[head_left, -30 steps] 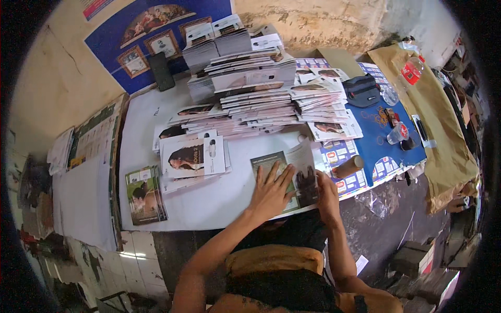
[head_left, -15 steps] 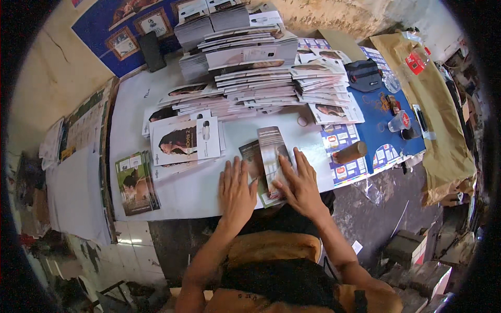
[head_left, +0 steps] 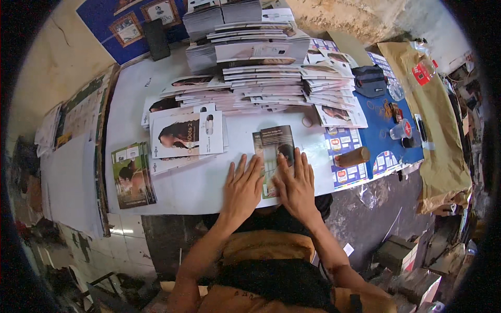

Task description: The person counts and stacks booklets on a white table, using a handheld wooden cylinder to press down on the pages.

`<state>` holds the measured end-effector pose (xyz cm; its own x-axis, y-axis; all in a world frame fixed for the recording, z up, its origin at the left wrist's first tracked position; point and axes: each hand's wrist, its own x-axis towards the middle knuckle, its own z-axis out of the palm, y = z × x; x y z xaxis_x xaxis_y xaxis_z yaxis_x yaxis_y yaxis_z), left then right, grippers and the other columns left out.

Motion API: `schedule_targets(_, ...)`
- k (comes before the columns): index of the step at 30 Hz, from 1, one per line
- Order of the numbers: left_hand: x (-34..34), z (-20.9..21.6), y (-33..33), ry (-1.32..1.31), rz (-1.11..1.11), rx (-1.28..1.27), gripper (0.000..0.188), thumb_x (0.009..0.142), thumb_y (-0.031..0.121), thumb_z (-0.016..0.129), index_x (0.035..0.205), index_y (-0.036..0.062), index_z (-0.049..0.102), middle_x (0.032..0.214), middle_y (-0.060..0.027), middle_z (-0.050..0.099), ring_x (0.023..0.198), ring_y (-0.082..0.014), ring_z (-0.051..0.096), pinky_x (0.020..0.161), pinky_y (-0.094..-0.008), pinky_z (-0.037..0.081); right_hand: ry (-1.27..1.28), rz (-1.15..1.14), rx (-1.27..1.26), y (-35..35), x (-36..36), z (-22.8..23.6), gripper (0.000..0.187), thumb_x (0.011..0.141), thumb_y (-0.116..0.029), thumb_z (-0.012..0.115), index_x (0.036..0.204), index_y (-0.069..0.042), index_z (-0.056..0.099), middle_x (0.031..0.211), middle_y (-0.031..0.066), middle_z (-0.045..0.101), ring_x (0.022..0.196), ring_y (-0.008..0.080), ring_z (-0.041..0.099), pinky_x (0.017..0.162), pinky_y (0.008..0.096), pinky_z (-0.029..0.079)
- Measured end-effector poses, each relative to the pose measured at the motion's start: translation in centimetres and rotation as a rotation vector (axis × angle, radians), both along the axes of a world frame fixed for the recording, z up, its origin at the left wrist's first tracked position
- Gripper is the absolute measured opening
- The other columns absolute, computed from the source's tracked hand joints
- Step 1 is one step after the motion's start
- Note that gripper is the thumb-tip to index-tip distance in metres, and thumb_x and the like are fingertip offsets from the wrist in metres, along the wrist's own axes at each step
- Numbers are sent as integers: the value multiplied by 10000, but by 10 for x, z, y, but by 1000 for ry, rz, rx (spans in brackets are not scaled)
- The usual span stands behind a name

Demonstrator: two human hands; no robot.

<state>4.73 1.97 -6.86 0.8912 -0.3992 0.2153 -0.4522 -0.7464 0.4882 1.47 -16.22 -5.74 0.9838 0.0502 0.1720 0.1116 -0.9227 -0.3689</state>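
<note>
A folded leaflet (head_left: 273, 140) with a dark top panel and a green lower end lies on the white tabletop before me. My left hand (head_left: 243, 183) rests flat along its left edge, fingers stretched out. On its right side my right hand (head_left: 296, 182) presses down with fingers extended, covering part of the picture. Neither hand grips anything. To the left is a small fanned pile of folded green and brown leaflets (head_left: 133, 177). Beyond my left hand lies a pile of white brochures (head_left: 180, 134) showing a person with dark hair.
Tall stacks of printed sheets (head_left: 261, 78) fill the far side of the table. At the right are a brown cylinder (head_left: 353, 157), a plastic cup (head_left: 401, 129), a dark pouch (head_left: 369, 81) and a plastic bottle (head_left: 424, 71). A tape ring (head_left: 307, 121) lies near the stacks.
The leaflet, earlier slanted and partly unfolded with a darker panel beside it, now lies straighter and flatter. My right hand has slid down it slightly, and my left hand has moved closer in.
</note>
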Motion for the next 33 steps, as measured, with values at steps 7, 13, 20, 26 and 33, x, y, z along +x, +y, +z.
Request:
schedule_targets(7, 1, -3, -1, -63, -23, 68, 464, 989, 203, 559, 1418, 30, 524, 1470, -115, 533, 1437, -317, 398, 1193, -499, 283, -12, -3, -87, 9, 3, -8, 554, 999, -356, 541, 1524, -217, 432, 1619, 208, 262, 1480, 406, 281, 1159, 573, 259)
schedule_targets(13, -1, -2, -1, -52, -1, 17, 459, 984, 204, 566, 1404, 21, 533, 1470, -120, 529, 1431, -322, 403, 1190, -503, 281, -14, 12, -81, 7, 3, -4, 558, 993, -364, 549, 1520, -216, 438, 1610, 208, 283, 1473, 389, 303, 1155, 559, 276)
schedule_targets(20, 0, -1, 0, -51, -9, 17, 464, 985, 237, 568, 1394, 18, 543, 1465, -122, 532, 1427, -325, 404, 1189, -508, 281, 0, 29, -85, 5, 3, -4, 570, 990, -376, 549, 1523, -212, 432, 1609, 219, 277, 1462, 399, 319, 1155, 554, 281)
schedule_targets(26, -1, -1, -1, -52, -19, 22, 465, 993, 256, 564, 1390, 14, 545, 1472, -126, 518, 1431, -329, 390, 1192, -520, 270, 8, 26, -89, 5, 2, -6, 583, 989, -383, 548, 1530, -206, 422, 1617, 222, 257, 1469, 408, 297, 1157, 561, 273)
schedule_targets(33, 0, 7, -3, -58, -22, 35, 455, 989, 269, 566, 1377, 31, 558, 1497, -112, 473, 1415, -346, 390, 1184, -531, 278, -1, 33, -97, 5, 3, -8, 600, 986, -389, 555, 1540, -213, 405, 1623, 218, 245, 1478, 397, 287, 1156, 561, 275)
